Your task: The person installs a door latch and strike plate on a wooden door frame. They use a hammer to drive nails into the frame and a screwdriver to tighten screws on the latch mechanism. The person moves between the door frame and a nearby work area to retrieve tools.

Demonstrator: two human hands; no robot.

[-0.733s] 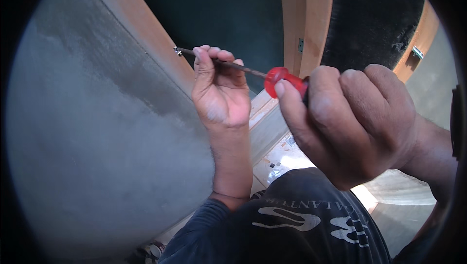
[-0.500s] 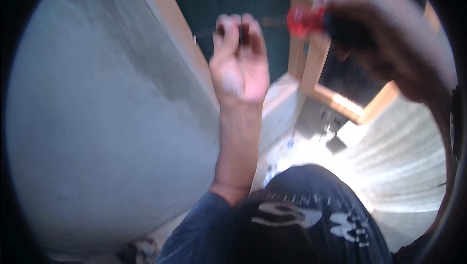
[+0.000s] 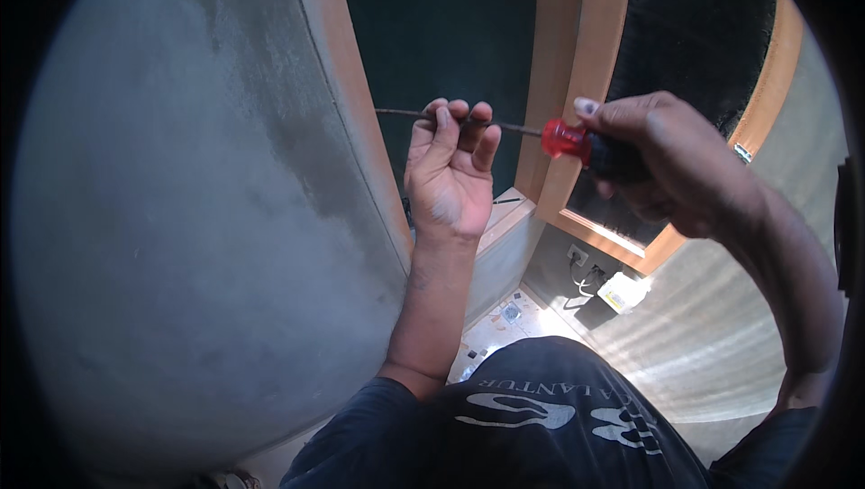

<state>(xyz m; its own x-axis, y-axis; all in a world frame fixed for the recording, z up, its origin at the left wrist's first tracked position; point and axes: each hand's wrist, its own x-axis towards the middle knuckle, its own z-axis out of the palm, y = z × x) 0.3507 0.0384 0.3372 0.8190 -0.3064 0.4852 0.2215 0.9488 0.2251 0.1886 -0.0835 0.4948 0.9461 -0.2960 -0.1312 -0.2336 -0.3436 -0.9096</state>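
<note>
A long-shafted screwdriver (image 3: pixel 564 139) with a red and black handle lies nearly level across the upper middle of the view. My right hand (image 3: pixel 685 151) is closed around its handle, the thumb stretched along the top. Farther left, my left hand (image 3: pixel 452 183) has its palm turned toward me and pinches the thin shaft between thumb and fingers. Past those fingers, the shaft's far end meets the inner edge of a wooden window frame (image 3: pixel 347 66). Whatever the tip touches there is too small to make out.
A grey plastered wall (image 3: pixel 180 237) fills the left side. Dark glass (image 3: pixel 441 30) sits behind my hands, and an open wooden sash (image 3: pixel 595 48) stands to the right. Below are a ledge with a thin dark object (image 3: pixel 507 201), a wall socket (image 3: pixel 577 256) with cables, and a white box (image 3: pixel 623 292).
Both hands and the screwdriver sit lower in the picture, and the view has shifted. My right hand, blurred before, now appears steadier. Both hands keep their hold.
</note>
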